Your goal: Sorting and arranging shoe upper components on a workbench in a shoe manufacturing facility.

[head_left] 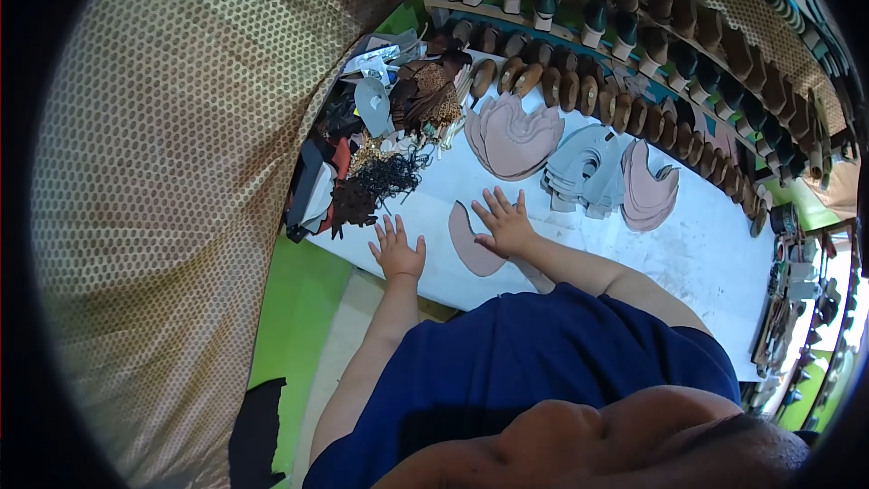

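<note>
My left hand (398, 249) lies on the white tabletop (430, 208) near its front edge, fingers spread, holding nothing. To its right, my right hand (505, 225) rests with fingers apart, its thumb over a curved pinkish-beige cut piece (471, 244) of what looks like shoe leather. That piece lies flat between my two hands, partly hidden under the right hand and forearm. Beyond my right hand are a stack of pinkish curved cut pieces (511, 140), a pile of grey cut pieces (584, 172) and another pinkish stack (650, 190).
Dark cords (389, 177), brown scraps (355, 204) and patterned material (430, 95) crowd the table's left end. Brown shoe lasts (588, 95) line the back edge. Shelves of heeled shoes (593, 23) rise behind. A patterned curtain (181, 172) hangs at the left.
</note>
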The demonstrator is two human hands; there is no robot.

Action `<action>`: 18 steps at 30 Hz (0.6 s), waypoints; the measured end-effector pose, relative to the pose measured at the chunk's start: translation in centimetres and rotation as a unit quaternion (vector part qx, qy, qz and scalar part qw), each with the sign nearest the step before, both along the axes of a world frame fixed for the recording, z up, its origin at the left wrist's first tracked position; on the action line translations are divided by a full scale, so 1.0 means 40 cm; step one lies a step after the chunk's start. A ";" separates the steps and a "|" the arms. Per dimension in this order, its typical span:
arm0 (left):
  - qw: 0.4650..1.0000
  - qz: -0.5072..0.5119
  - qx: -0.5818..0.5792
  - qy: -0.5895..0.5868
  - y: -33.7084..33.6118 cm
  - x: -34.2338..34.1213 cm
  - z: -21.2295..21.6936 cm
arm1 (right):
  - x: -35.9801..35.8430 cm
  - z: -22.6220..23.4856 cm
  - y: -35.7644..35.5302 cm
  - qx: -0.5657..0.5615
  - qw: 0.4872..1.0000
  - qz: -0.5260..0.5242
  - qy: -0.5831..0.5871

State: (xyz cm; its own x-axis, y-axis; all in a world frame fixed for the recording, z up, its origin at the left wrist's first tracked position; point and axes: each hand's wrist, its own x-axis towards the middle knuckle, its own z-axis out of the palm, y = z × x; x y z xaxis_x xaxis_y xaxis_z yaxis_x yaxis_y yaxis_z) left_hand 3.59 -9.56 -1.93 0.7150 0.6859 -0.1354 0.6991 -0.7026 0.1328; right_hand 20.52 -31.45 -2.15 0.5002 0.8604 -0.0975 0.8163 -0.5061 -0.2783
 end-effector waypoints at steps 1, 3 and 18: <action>1.000 0.000 0.001 -0.001 0.002 0.003 0.000 | -0.018 0.015 0.002 0.004 1.000 -0.004 -0.013; 1.000 0.001 0.001 -0.003 -0.004 0.005 -0.001 | -0.042 0.018 -0.004 0.025 0.999 0.030 -0.035; 1.000 0.001 0.013 -0.005 0.003 0.004 -0.012 | -0.069 -0.015 0.049 0.006 0.996 0.083 -0.019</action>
State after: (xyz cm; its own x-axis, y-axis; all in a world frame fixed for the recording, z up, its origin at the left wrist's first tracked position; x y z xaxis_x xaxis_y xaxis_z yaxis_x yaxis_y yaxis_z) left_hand 3.76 -9.46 -2.42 0.7154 0.6900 -0.1105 0.6987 -0.7052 0.1204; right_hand 17.77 -29.51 -2.75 0.3545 0.9324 -0.0700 0.8981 -0.3604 -0.2519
